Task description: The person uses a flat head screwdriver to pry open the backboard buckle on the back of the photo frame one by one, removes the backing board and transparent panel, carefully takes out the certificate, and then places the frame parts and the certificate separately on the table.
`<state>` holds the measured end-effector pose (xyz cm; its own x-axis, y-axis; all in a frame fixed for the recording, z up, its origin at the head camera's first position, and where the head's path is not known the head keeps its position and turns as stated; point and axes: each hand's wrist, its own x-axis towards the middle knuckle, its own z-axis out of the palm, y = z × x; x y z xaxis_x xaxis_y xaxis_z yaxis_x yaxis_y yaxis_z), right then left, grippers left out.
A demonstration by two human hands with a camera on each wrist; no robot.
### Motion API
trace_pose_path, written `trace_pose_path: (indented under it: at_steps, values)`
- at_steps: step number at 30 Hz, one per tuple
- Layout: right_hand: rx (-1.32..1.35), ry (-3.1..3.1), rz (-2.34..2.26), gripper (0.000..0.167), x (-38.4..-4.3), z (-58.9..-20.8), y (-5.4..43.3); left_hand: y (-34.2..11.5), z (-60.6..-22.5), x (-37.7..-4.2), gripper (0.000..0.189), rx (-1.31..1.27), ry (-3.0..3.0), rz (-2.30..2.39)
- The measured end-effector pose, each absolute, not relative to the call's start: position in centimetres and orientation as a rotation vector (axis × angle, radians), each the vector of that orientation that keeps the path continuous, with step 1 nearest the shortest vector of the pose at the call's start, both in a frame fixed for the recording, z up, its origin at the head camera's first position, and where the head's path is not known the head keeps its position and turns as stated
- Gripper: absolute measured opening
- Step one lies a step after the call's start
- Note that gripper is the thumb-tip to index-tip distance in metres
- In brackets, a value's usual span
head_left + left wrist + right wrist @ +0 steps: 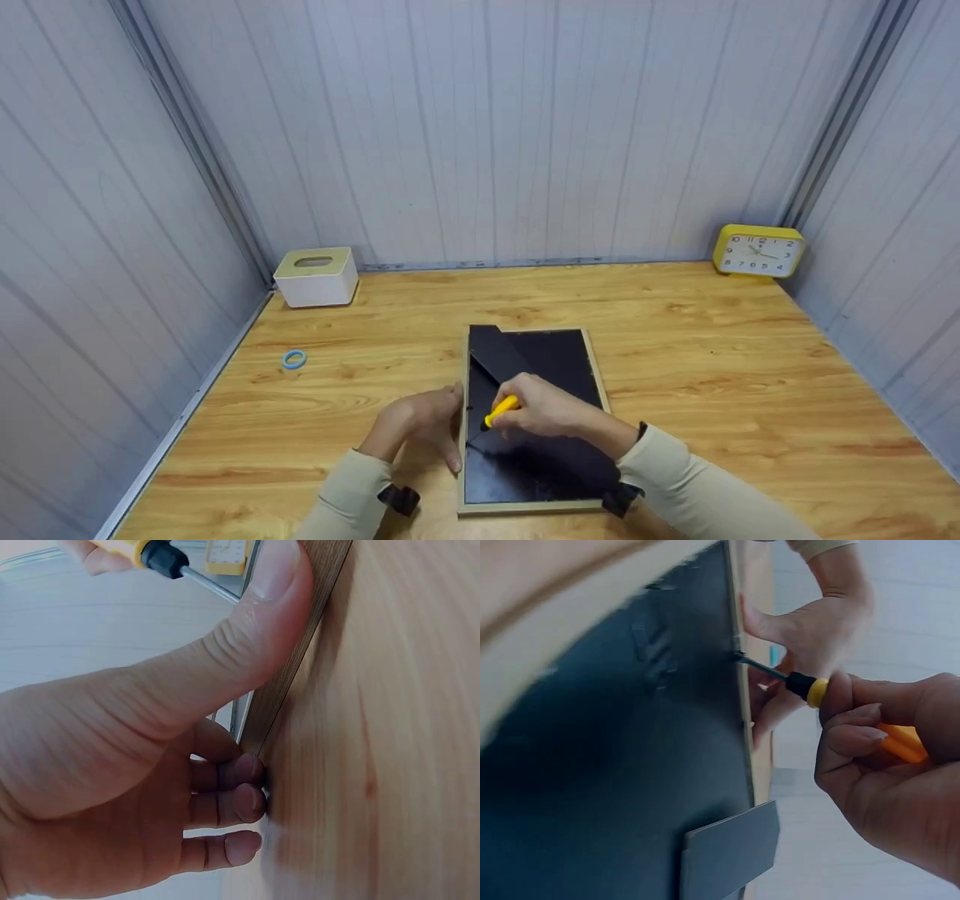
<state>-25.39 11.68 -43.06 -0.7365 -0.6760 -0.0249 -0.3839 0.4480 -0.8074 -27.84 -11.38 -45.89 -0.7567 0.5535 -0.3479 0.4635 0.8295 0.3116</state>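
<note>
A picture frame [532,509] lies face down, its black backing board [547,356] up and a black stand flap [491,346] angled off the back. My right hand [544,405] grips a yellow-handled screwdriver [900,741]. In the right wrist view, the thin shaft reaches the inner edge of the frame, with its tip at a small dark fastener [739,657]. Along the frame's left side rests my left hand [431,420]. The left wrist view has its thumb [270,607] pressed to the wooden side, the other fingers lightly bent by the tabletop.
A light-blue ring [294,359] lies on the left of the wood-grain table [720,390]. At the back left stands a white tissue box [319,289], and at the back right a yellow alarm clock [759,251]. Pale panel walls [480,135] enclose three sides.
</note>
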Motion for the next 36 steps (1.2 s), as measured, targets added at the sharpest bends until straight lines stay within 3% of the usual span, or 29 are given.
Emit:
trace_pose_path:
  at_steps: [15, 31, 36]
  values:
    - [-1.017, 2.424, -1.005, 0.009, -26.2, -41.2, 9.2, -11.4, -46.0, -28.1, 0.122, 0.809, 2.591, 0.303]
    - [-1.034, 2.567, -0.747, 0.041, -25.0, -39.6, 5.2, -11.7, -46.2, -28.9, 0.067, 1.121, 2.427, 0.451]
    - [-1.046, 2.548, -0.777, 0.034, -25.2, -39.6, 5.7, -11.9, -46.4, -28.7, 0.074, 1.074, 2.448, 0.459]
